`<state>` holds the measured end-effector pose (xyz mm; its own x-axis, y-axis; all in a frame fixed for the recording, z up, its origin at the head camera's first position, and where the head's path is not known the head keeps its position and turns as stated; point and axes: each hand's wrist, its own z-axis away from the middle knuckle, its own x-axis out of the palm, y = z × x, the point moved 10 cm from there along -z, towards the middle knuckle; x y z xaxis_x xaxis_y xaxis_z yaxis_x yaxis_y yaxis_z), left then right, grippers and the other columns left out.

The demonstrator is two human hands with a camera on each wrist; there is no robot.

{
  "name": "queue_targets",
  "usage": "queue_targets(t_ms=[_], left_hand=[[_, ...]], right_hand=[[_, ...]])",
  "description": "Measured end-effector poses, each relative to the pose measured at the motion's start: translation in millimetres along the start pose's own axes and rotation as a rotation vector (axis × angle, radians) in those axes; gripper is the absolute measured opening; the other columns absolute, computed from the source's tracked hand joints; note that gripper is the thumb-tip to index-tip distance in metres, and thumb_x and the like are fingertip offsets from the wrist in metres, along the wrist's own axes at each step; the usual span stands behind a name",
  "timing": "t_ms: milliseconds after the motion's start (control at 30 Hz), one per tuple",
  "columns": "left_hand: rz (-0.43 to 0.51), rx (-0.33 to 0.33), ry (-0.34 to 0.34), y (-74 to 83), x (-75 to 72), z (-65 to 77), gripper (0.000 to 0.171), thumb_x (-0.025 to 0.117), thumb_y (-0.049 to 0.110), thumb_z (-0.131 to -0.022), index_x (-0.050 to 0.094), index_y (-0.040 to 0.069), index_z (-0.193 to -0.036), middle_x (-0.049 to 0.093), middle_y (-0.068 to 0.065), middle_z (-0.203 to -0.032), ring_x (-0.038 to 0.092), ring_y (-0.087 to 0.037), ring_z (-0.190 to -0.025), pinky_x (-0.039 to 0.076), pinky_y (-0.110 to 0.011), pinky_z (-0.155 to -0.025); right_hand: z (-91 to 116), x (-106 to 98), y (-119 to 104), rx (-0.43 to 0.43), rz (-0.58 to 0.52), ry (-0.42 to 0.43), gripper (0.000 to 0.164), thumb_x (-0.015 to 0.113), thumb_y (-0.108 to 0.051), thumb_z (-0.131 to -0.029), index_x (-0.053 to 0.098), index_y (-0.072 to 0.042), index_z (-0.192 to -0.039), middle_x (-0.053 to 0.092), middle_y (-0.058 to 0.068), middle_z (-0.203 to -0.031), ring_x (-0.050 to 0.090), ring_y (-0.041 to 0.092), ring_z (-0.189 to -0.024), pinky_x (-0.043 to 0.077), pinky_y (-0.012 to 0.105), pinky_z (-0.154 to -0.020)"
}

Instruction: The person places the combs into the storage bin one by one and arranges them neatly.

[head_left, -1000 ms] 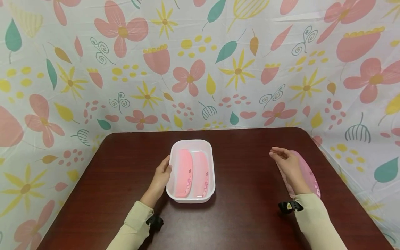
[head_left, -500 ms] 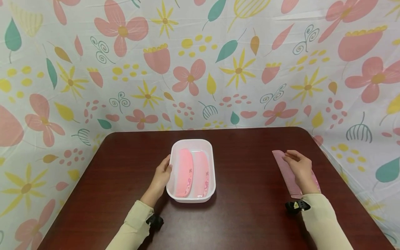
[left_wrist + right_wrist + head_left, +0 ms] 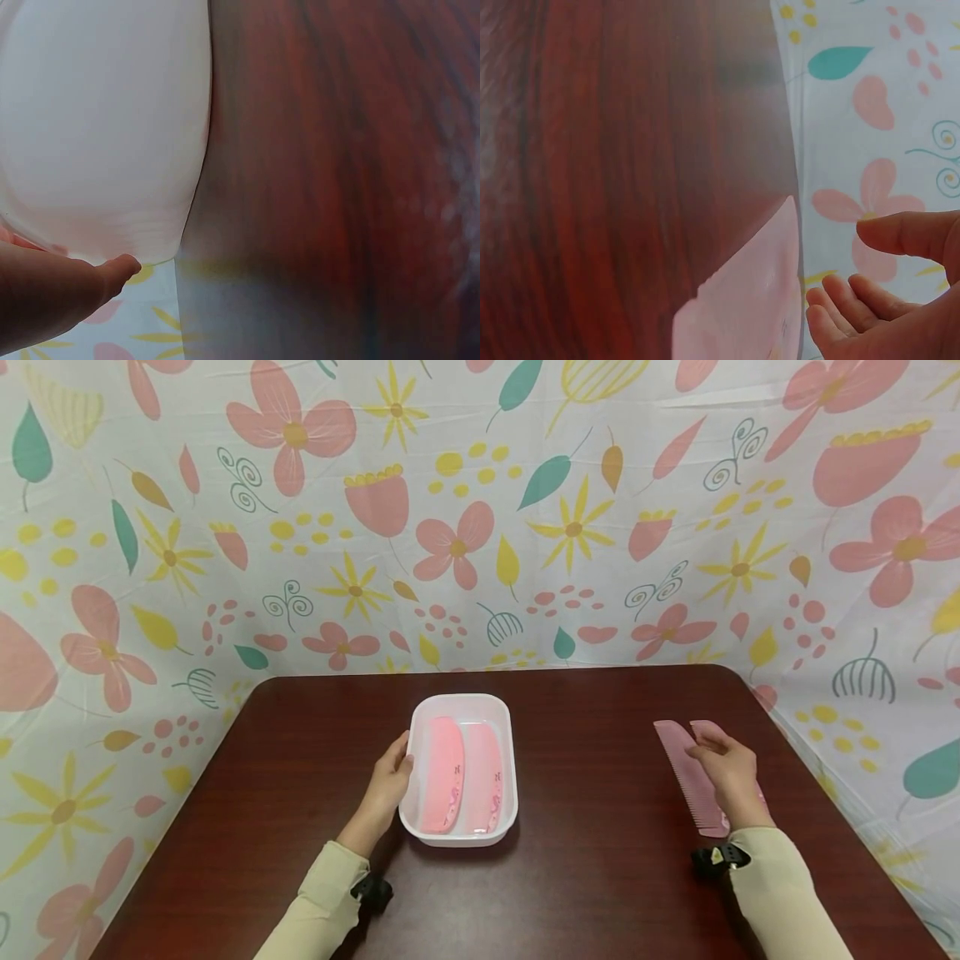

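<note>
A white plastic box (image 3: 457,840) stands mid-table with two pink combs, a left one (image 3: 444,777) and a paler right one (image 3: 482,777), lying side by side inside. My left hand (image 3: 386,785) holds the box's left side; in the left wrist view the thumb (image 3: 112,277) lies along its edge, the other fingers mostly hidden. At the table's right, my right hand (image 3: 727,777) hovers over two more pink combs, a left comb (image 3: 693,785) and a right comb (image 3: 708,728), the latter mostly covered by the hand. In the right wrist view, thumb and fingers are apart with nothing between them.
The dark reddish-brown table (image 3: 585,860) has rounded far corners. Behind it and along the sides hangs a white cloth (image 3: 480,485) printed with flowers and leaves. A black strap (image 3: 722,857) sits at the right wrist, another black strap (image 3: 372,893) at the left.
My right hand has moved to the right and slightly downward over the combs, uncovering the left one and the tip of the right one. Left hand and box have stayed put.
</note>
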<state>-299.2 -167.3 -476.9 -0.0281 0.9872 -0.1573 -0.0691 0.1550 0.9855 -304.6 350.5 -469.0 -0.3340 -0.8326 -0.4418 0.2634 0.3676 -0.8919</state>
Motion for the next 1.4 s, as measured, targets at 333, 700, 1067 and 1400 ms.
queue_targets(t_ms=[333,700,1067,1400], left_hand=[[0.003,0.001,0.001,0.7,-0.5,0.2,0.050,0.038,0.002,-0.101,0.027,-0.001,-0.150,0.032,-0.024,-0.151,0.033,-0.035,-0.137,0.025,-0.049,-0.113],[0.005,0.018,-0.003,0.7,0.5,0.0,0.049,0.038,0.002,-0.101,0.027,-0.003,-0.149,0.032,-0.027,-0.149,0.034,-0.038,-0.136,0.025,-0.051,-0.113],[0.013,0.000,0.002,-1.2,0.2,-0.6,0.050,0.038,0.002,-0.101,0.028,-0.001,-0.149,0.032,-0.024,-0.151,0.033,-0.036,-0.137,0.025,-0.049,-0.113],[0.013,0.013,0.003,-0.3,-0.2,-1.0,0.049,0.038,0.002,-0.101,0.028,-0.002,-0.149,0.033,-0.026,-0.149,0.034,-0.038,-0.135,0.026,-0.050,-0.113]], right_hand=[[3,2,5,-0.025,0.095,-0.079,0.057,0.063,-0.006,-0.085,0.044,0.012,-0.136,0.050,0.030,-0.134,0.040,-0.019,-0.072,0.041,0.007,-0.064],[7,9,5,-0.080,0.082,-0.141,0.058,0.064,0.000,-0.084,0.040,0.018,-0.134,0.049,0.037,-0.129,0.043,-0.017,-0.072,0.044,0.006,-0.064],[10,11,0,-0.088,0.138,-0.154,0.058,0.064,-0.003,-0.084,0.041,0.017,-0.134,0.050,0.037,-0.129,0.042,-0.014,-0.074,0.042,0.007,-0.064],[6,1,10,-0.011,0.196,-0.101,0.062,0.067,-0.004,-0.080,0.043,0.014,-0.134,0.050,0.032,-0.130,0.043,-0.007,-0.076,0.040,0.009,-0.062]])
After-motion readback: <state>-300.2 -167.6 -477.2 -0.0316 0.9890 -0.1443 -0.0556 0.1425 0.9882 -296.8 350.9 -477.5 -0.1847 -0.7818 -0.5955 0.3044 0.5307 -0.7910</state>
